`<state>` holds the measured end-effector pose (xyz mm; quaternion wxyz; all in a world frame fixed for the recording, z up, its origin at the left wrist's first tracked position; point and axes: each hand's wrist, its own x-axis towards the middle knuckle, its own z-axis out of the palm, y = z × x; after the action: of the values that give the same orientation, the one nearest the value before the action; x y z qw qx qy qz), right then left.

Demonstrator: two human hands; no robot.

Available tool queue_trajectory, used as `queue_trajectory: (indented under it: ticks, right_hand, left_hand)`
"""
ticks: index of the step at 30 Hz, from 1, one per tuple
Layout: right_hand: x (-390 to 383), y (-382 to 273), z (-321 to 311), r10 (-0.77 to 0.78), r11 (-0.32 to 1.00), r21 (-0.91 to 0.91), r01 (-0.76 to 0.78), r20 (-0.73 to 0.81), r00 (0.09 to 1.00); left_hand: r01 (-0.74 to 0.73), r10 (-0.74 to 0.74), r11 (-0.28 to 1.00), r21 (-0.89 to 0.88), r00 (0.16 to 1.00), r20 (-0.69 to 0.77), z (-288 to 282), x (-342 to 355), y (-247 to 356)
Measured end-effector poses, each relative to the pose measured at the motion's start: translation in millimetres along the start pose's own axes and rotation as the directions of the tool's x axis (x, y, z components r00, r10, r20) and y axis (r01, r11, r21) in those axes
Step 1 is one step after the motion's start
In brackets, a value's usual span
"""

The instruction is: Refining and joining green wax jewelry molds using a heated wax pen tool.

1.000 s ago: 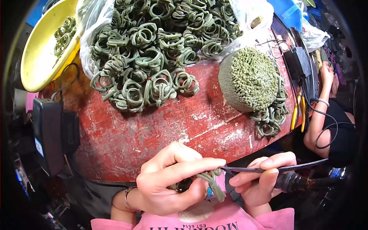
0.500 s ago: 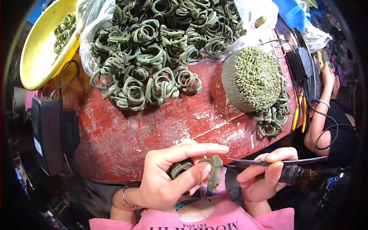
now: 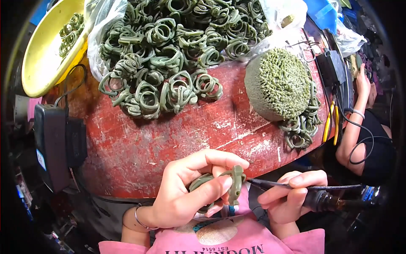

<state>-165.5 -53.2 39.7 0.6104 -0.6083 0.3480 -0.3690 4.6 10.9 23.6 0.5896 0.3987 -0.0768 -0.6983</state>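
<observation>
At the bottom centre, my left hand (image 3: pixel 192 186) holds a green ring-shaped piece (image 3: pixel 236 185) between curled fingers and thumb; part of it is hidden by the fingers. To its right, my right hand (image 3: pixel 287 199) pinches a thin dark pen-like tool (image 3: pixel 321 187), whose tip lies close against the piece's right side; whether they touch I cannot tell. Behind the right hand is a dark cylindrical object (image 3: pixel 338 202). A large pile of similar green pieces (image 3: pixel 165 34) lies in a clear plastic bag on the red worn table (image 3: pixel 152 148).
A rough green cylindrical block (image 3: pixel 279 84) sits on more pieces. A yellow basin (image 3: pixel 42 67) holds pieces. Black boxes (image 3: pixel 50 144) (image 3: pixel 330 67) with cords and yellow-handled pliers (image 3: pixel 332 122) line the sides. Another person's arm (image 3: pixel 355 127) is at right, beside a blue bin (image 3: pixel 321 12).
My left hand has turned the held piece, so its dangling end now stands more upright. The tool in my right hand shifted away, then came back toward the piece.
</observation>
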Motion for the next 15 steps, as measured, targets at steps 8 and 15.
queue_trajectory:
  ticks: [8, 15]
  right_hand:
    - [3, 14, 18, -0.174, 0.94, -0.33, 0.093, -0.224, 0.959]
    - [8, 4, -3, -0.032, 0.972, -0.236, 0.008, -0.096, 0.995]
  left_hand:
    - [0.002, -0.002, 1.0, 0.001, 1.0, -0.002, 2, -1, -1]
    - [-0.022, 0.022, 0.999, -0.043, 1.0, -0.007, 1, -2, -3]
